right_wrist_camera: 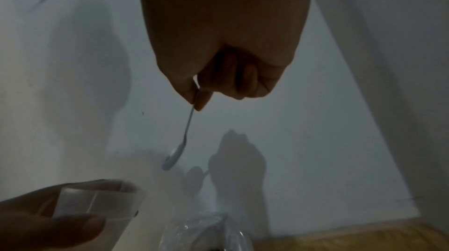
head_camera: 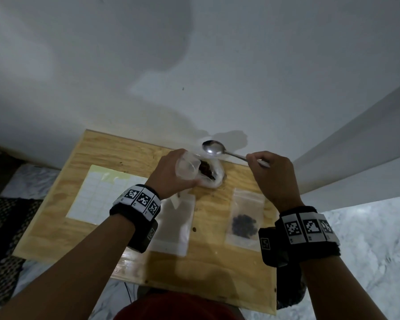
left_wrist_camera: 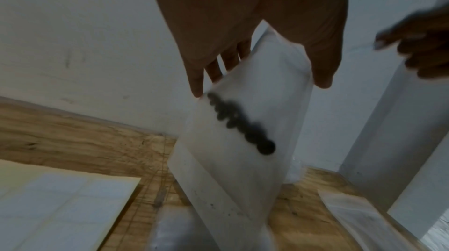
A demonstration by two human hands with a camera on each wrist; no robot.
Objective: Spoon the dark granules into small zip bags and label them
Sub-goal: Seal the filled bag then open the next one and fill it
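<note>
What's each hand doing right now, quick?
Left hand: holding a small zip bag with some dark granules inside.
Right hand: pinching the spoon by its handle, bowl empty.

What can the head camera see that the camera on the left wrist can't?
Only the head view shows the spoon with its empty bowl in the right hand, the big bag of dark granules, and a filled small bag lying flat on the table.

Only the left wrist view shows the granules inside the bag held up by the left hand.

Both show the held bag, the label sheet and the table.
</note>
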